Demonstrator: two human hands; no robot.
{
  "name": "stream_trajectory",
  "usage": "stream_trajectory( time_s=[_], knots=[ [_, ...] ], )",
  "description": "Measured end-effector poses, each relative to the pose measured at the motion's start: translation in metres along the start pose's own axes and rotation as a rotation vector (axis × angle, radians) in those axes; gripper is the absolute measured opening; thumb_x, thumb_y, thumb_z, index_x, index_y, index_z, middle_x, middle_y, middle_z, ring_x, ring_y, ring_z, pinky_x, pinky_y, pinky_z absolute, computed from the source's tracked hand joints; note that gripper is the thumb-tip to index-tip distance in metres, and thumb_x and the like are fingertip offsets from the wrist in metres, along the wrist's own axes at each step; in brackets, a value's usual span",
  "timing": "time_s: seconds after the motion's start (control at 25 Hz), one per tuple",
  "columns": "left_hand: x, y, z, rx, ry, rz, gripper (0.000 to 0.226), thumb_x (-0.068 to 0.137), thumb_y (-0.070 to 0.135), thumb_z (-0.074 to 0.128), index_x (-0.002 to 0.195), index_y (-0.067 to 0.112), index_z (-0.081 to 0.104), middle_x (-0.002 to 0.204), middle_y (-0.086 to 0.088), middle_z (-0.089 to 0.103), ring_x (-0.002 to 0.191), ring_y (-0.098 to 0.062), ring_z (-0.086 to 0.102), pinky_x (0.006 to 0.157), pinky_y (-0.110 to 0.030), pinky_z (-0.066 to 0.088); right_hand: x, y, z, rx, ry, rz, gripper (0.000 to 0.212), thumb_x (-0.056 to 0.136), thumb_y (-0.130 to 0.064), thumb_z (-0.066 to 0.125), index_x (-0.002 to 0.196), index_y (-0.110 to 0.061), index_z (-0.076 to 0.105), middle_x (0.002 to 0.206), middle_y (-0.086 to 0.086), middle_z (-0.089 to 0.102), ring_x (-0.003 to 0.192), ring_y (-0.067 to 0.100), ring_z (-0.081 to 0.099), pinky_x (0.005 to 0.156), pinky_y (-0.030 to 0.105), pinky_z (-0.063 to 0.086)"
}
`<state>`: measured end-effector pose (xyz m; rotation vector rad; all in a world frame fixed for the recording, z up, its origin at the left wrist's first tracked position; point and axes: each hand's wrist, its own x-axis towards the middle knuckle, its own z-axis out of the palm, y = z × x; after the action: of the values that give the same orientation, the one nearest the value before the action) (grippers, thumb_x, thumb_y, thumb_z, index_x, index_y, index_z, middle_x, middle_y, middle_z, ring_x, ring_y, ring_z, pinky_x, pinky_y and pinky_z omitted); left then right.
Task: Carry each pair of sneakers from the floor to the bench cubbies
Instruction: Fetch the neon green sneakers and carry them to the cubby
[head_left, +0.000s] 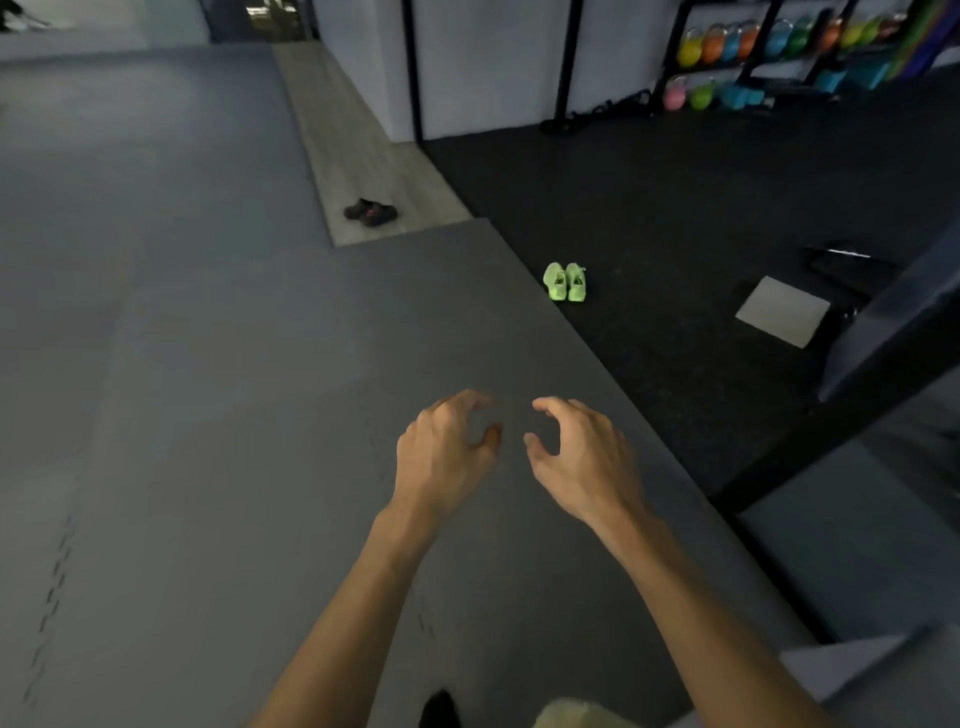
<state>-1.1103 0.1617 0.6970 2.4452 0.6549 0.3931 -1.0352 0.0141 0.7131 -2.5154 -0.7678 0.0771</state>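
Ahead, green sneakers (565, 281) beside mat (363, 338) edge; left hand (447, 452), right hand (584, 460) loosely curled, empty.

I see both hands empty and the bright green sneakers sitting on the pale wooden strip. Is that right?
Not quite. The head view shows the green sneakers on the black floor, just beside the edge of the grey mat, not on the wooden strip. The dark pair lies on that strip. The left hand and right hand are indeed empty.
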Motion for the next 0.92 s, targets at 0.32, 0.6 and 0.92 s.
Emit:
stream_trajectory(
  time_s=[0.32,0.6,0.92],
  knots=[
    [0.322,0.005,0.097,0.030,-0.143,0.057,0.035,0.088,0.045,0.061,0.121,0.035,0.062,0.118,0.013,0.068,0.103,-0.016,0.065,0.083,-0.037,0.053,0.303,0.093,0.038,0.066,0.057,0.146,0.046,0.092,-0.037,0.061,0.136,-0.025,0.053,0.134,-0.007,0.058,0.121,0.013,0.056,0.093,0.036,0.050],
    [0.586,0.059,0.170,0.009,-0.165,0.059,0.034,0.089,0.042,0.061,0.122,0.036,0.061,0.121,0.013,0.067,0.106,-0.016,0.065,0.085,-0.037,0.053,0.569,0.168,0.008,0.018,0.000,0.150,0.045,0.092,-0.033,0.061,0.136,-0.024,0.053,0.134,-0.005,0.058,0.121,0.015,0.054,0.093,0.033,0.044],
    [0.844,0.066,0.282,-0.093,-0.225,0.034,0.036,0.089,0.040,0.061,0.125,0.033,0.062,0.124,0.011,0.066,0.108,-0.018,0.064,0.087,-0.038,0.052,0.823,0.257,0.031,-0.046,-0.028,0.187,0.046,0.090,-0.031,0.062,0.134,-0.024,0.054,0.130,-0.004,0.059,0.117,0.015,0.056,0.091,0.034,0.045]
  ],
)
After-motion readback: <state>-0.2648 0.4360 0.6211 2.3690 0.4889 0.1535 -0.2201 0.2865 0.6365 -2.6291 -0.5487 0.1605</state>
